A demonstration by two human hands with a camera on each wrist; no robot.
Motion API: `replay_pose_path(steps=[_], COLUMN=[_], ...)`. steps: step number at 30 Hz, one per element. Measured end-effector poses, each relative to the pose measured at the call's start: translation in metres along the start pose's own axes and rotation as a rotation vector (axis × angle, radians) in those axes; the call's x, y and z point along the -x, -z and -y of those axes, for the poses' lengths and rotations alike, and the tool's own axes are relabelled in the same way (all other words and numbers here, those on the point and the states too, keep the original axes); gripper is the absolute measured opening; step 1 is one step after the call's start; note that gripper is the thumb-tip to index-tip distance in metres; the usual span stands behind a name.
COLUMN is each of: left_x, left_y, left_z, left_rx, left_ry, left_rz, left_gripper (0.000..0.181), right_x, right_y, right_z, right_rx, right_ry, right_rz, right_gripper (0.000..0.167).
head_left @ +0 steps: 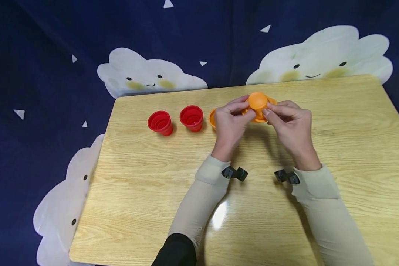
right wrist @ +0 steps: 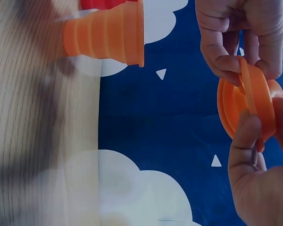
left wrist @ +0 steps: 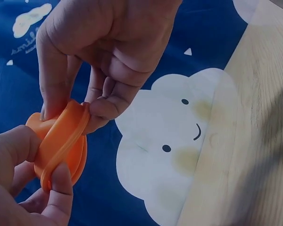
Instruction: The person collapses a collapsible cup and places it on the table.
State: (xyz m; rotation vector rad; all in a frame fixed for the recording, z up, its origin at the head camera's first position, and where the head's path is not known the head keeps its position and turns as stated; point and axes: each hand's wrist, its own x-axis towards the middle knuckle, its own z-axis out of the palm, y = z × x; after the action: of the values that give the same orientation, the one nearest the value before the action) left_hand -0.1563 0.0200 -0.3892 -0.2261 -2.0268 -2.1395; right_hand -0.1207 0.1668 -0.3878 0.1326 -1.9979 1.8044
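Orange cup (head_left: 258, 101) is held between left grip (head_left: 232, 122) and right grip (head_left: 294, 129).

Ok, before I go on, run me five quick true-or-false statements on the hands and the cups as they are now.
1. The left hand and the right hand grip the same orange cup. True.
2. That gripped cup rests on the table. False: it is held up above the table.
3. Two red cups stand mouth up on the table. True.
4. The red cups are to the right of both hands. False: they are to the left.
5. A second orange cup stands on the table, partly hidden by the left hand in the head view. True.
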Motion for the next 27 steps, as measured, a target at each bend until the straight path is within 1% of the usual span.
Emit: replay_pose_path(steps=[4,8,13,18,21,24,27], left_x=[0.002,0.004,0.008,0.009,0.009,0.01,0.012], left_y=[0.003,0.006,0.009,0.008,0.008,0.007,0.005], left_z=[0.001,0.001,0.001,-0.004,-0.005,-0.005,-0.005], left_rx=[-0.001,0.004,0.051,0.065,0.109,0.136,0.135], left_ry=[-0.002,-0.007,0.003,-0.007,0.018,0.045,0.05], left_rz=[0.018,0.037,0.068,0.129,0.153,0.152,0.124], left_gripper=[0.021,0.021,0.022,0.023,0.027,0.032,0.032], right_x=[0.0,0.0,0.0,0.0,0.0,-0.001,-0.001], right_y=[-0.002,-0.005,-0.008,-0.006,-0.005,-0.005,-0.004], right_z=[0.002,0.003,0.003,0.001,0.001,0.0,-0.001], right_rx=[0.037,0.095,0.182,0.193,0.191,0.217,0.233], right_ry=[0.0,0.0,0.0,0.019,0.022,0.019,0.014], right_rz=[-0.018,-0.031,-0.055,-0.087,-0.099,-0.098,-0.104], right_gripper=[0.013,0.013,0.011,0.009,0.009,0.01,0.011])
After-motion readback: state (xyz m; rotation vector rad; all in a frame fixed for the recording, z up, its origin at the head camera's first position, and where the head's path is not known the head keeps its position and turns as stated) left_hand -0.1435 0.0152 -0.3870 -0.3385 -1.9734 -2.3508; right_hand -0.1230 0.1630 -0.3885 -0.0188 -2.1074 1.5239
